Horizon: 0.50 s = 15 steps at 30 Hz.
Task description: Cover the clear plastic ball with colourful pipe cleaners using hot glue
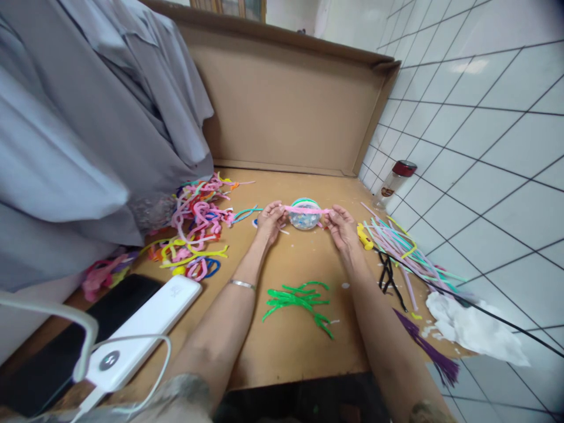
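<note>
A pink pipe cleaner (306, 210) is stretched level between my two hands above the table. My left hand (272, 221) pinches its left end, and my right hand (341, 225) pinches the right end. Just behind it sits a round clear container (305, 221) with small pale pieces inside and a green-and-white rim. Closer to me, between my forearms, lies a loose bunch of green pipe cleaners (296, 298). Next to my right hand is a yellow tool (365, 237) with a black cord, perhaps a glue gun.
Colourful pipe cleaner pieces (202, 217) heap at left beside a hanging grey cloth (145, 117). A white power bank (145, 329) with a cable lies front left. At right are long pastel pipe cleaners (396, 241), purple strands (427, 346), white tissue (471, 323) and a red-lidded jar (393, 185).
</note>
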Each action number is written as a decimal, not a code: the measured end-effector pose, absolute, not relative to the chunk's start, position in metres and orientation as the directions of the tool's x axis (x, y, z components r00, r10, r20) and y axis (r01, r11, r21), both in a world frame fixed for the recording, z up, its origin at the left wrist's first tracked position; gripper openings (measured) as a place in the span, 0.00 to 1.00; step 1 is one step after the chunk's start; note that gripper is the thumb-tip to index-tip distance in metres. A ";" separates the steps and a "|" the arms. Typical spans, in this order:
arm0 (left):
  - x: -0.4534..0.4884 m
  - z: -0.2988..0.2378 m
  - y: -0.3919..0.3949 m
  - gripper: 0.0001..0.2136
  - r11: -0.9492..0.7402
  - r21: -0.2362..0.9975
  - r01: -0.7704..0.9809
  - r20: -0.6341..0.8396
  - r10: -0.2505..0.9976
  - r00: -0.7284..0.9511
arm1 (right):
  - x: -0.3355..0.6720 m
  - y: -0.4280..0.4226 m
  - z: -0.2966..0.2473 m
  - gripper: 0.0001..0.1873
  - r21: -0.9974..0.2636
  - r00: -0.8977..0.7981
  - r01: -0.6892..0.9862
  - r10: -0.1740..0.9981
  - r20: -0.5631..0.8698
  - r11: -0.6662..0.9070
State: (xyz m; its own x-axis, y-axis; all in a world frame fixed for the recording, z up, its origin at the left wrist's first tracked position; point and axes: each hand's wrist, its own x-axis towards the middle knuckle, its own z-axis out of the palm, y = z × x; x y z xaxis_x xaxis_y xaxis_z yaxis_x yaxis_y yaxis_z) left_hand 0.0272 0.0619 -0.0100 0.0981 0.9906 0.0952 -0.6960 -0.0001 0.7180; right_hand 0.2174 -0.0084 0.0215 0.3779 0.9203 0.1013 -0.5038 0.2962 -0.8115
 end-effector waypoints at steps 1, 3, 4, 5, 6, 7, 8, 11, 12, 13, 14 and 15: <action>0.027 -0.010 0.062 0.18 0.005 0.720 -0.694 0.088 0.991 0.098 | 0.218 -0.009 0.022 0.11 -0.807 0.362 -0.518 0.927 0.094 0.284; 0.026 -0.010 0.062 0.17 0.008 0.729 -0.685 0.080 0.992 0.096 | 0.218 -0.010 0.023 0.09 -0.801 0.319 -0.545 0.945 0.074 0.247; 0.025 -0.010 0.061 0.17 0.008 0.734 -0.679 0.079 0.992 0.097 | 0.218 -0.011 0.023 0.07 -0.800 0.299 -0.555 0.952 0.061 0.226; 0.025 -0.009 0.061 0.16 0.009 0.738 -0.674 0.079 0.992 0.099 | 0.218 -0.011 0.023 0.06 -0.802 0.285 -0.562 0.957 0.045 0.205; 0.025 -0.009 0.061 0.16 0.010 0.742 -0.671 0.079 0.992 0.101 | 0.218 -0.011 0.023 0.06 -0.804 0.280 -0.564 0.960 0.026 0.187; 0.024 -0.010 0.061 0.16 0.012 0.743 -0.669 0.078 0.991 0.104 | 0.218 -0.011 0.023 0.05 -0.808 0.284 -0.564 0.959 0.007 0.173; 0.024 -0.010 0.061 0.15 0.016 0.745 -0.667 0.076 0.991 0.109 | 0.217 -0.010 0.022 0.05 -0.811 0.296 -0.561 0.955 -0.011 0.165; 0.027 -0.011 0.061 0.15 0.031 0.745 -0.667 0.055 0.993 0.107 | 0.216 -0.007 0.019 0.07 -0.815 0.353 -0.555 0.934 -0.053 0.164; 0.028 -0.011 0.061 0.15 0.032 0.743 -0.669 0.046 0.994 0.099 | 0.215 -0.006 0.018 0.08 -0.815 0.371 -0.554 0.927 -0.060 0.169; 0.029 -0.012 0.061 0.15 0.031 0.739 -0.673 0.038 0.995 0.088 | 0.214 -0.005 0.018 0.08 -0.816 0.386 -0.551 0.920 -0.064 0.174; 0.031 -0.012 0.061 0.15 0.028 0.734 -0.678 0.033 0.997 0.076 | 0.213 -0.005 0.018 0.09 -0.817 0.398 -0.547 0.915 -0.066 0.179; 0.032 -0.012 0.061 0.15 0.022 0.728 -0.685 0.031 0.997 0.065 | 0.212 -0.004 0.018 0.09 -0.819 0.406 -0.544 0.912 -0.064 0.184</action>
